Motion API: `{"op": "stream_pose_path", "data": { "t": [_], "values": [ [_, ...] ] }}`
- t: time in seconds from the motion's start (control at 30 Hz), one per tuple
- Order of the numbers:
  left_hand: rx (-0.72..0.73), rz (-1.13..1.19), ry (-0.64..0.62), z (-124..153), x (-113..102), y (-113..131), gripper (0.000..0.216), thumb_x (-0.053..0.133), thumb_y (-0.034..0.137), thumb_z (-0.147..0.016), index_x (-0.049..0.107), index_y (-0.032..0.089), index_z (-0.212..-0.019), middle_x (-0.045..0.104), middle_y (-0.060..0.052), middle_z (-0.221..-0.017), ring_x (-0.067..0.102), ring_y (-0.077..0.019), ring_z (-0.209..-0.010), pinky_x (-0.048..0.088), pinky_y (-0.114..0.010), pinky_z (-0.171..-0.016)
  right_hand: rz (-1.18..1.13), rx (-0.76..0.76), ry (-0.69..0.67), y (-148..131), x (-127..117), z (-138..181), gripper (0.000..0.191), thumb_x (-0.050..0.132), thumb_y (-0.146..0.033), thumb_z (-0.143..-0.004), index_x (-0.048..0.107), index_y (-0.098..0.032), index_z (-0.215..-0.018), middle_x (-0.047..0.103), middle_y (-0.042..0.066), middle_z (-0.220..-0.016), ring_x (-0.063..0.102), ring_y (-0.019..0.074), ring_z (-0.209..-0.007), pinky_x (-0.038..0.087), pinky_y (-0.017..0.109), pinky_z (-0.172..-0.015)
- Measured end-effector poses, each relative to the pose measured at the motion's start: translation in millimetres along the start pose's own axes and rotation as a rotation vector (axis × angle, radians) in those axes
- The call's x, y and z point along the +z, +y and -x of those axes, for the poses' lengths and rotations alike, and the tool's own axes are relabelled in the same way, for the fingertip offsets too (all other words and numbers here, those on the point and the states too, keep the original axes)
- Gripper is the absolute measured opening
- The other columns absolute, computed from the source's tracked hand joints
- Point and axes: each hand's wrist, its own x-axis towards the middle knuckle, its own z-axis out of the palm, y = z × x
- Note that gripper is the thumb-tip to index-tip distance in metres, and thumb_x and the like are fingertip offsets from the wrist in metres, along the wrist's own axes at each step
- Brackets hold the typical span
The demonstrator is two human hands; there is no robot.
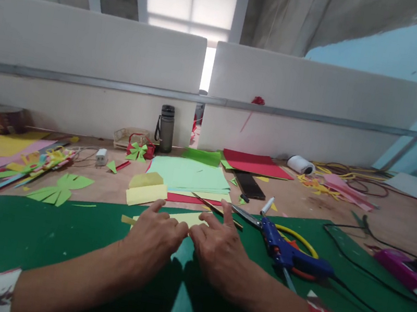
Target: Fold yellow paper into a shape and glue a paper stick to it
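Note:
My left hand [154,237] and my right hand [218,242] lie side by side on the green cutting mat [41,235], fingertips pressing down on a pale yellow sheet of paper [183,217]. The fingers of both hands are stretched forward and flat on the paper; thumbs nearly meet in the middle. Much of the sheet is hidden under my hands.
Scissors [250,216] and a blue glue gun [288,250] lie right of my hands. A yellow folded paper [145,189], light green sheets [190,174], red paper [254,164], a grey bottle [166,128], green paper cut-outs [58,189] and cables [365,265] are around.

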Motion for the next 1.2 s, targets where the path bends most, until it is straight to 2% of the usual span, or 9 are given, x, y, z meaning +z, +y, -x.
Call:
{"op": "stream_pose_path", "data": {
  "t": [0.17, 0.4, 0.5, 0.6, 0.7, 0.8, 1.0, 1.13, 1.2],
  "values": [
    [-0.1, 0.024, 0.002, -2, -13, -23, 0.028, 0.044, 0.0, -0.075, 0.064, 0.019, -0.078, 0.07, -0.004, -0.067, 0.065, -0.0198, -0.065, 0.033, -0.051, -0.093, 0.024, 0.056, -0.061, 9, -7, -3, 0.023, 0.039, 0.001, -0.073, 0.055, -0.015, -0.073, 0.062, 0.005, -0.067, 0.055, 0.0232, -0.086, 0.01, 0.055, -0.101],
    [-0.186, -0.108, -0.028, -6, -20, -52, 0.029, 0.04, 0.001, -0.078, 0.063, 0.017, -0.07, 0.066, -0.004, -0.06, 0.061, -0.0171, -0.057, 0.034, -0.046, -0.09, 0.111, 0.223, 0.002, 39, -15, -4, 0.026, 0.037, 0.001, -0.075, 0.057, -0.015, -0.069, 0.059, 0.005, -0.065, 0.053, 0.0189, -0.068, 0.021, 0.053, -0.095],
    [-0.155, -0.083, -0.001, -7, -10, -43, 0.026, 0.043, 0.001, -0.076, 0.062, 0.017, -0.072, 0.066, -0.004, -0.061, 0.061, -0.018, -0.059, 0.034, -0.048, -0.091, 0.132, 0.247, 0.108, 34, -19, -3, 0.023, 0.04, -0.008, -0.084, 0.059, -0.015, -0.074, 0.061, 0.005, -0.067, 0.054, 0.0198, -0.072, 0.02, 0.054, -0.096],
    [-0.035, 0.014, 0.056, -5, 1, -20, 0.017, 0.05, 0.004, -0.073, 0.06, 0.018, -0.074, 0.067, -0.003, -0.065, 0.062, -0.0198, -0.066, 0.033, -0.05, -0.093, 0.078, 0.097, 0.184, 12, -18, -1, 0.016, 0.048, -0.023, -0.086, 0.06, -0.014, -0.092, 0.066, 0.008, -0.08, 0.055, 0.0261, -0.09, 0.015, 0.057, -0.099],
    [0.053, 0.022, 0.101, -2, 5, -1, 0.015, 0.049, 0.003, -0.074, 0.055, 0.017, -0.068, 0.063, 0.0, -0.06, 0.059, -0.0179, -0.061, 0.034, -0.049, -0.093, 0.084, 0.016, 0.153, -4, -13, 2, 0.017, 0.047, -0.008, -0.081, 0.058, -0.016, -0.07, 0.061, 0.004, -0.061, 0.056, 0.0247, -0.084, 0.012, 0.056, -0.101],
    [0.064, -0.018, 0.142, 0, 4, 0, 0.018, 0.047, 0.001, -0.073, 0.055, 0.017, -0.069, 0.06, 0.001, -0.057, 0.057, -0.0172, -0.059, 0.035, -0.05, -0.092, 0.109, 0.031, 0.116, -1, -10, 3, 0.025, 0.043, 0.001, -0.075, 0.054, -0.017, -0.063, 0.057, 0.002, -0.055, 0.054, 0.0213, -0.072, 0.012, 0.055, -0.101],
    [-0.062, -0.094, 0.139, 2, -6, -40, 0.026, 0.042, 0.002, -0.079, 0.061, 0.017, -0.073, 0.064, -0.001, -0.058, 0.059, -0.0161, -0.058, 0.034, -0.051, -0.094, 0.121, 0.181, -0.012, 26, -13, -3, 0.028, 0.04, 0.001, -0.076, 0.06, -0.018, -0.069, 0.061, 0.003, -0.062, 0.054, 0.0188, -0.07, 0.016, 0.052, -0.098],
    [-0.18, -0.21, 0.06, 10, -9, -73, 0.03, 0.038, -0.001, -0.077, 0.062, 0.017, -0.073, 0.063, -0.002, -0.057, 0.058, -0.0152, -0.055, 0.037, -0.048, -0.091, 0.199, 0.277, -0.114, 43, -13, -7, 0.029, 0.041, -0.001, -0.076, 0.064, -0.019, -0.072, 0.063, 0.004, -0.067, 0.054, 0.0174, -0.068, 0.017, 0.051, -0.097],
    [-0.246, -0.258, 0.015, 14, -6, -78, 0.029, 0.036, -0.003, -0.076, 0.06, 0.014, -0.07, 0.062, -0.004, -0.055, 0.057, -0.0165, -0.052, 0.04, -0.049, -0.085, 0.259, 0.341, -0.145, 51, -11, -8, 0.027, 0.042, -0.003, -0.075, 0.065, -0.018, -0.072, 0.064, 0.006, -0.065, 0.055, 0.0189, -0.066, 0.021, 0.052, -0.094]
  ]
}}
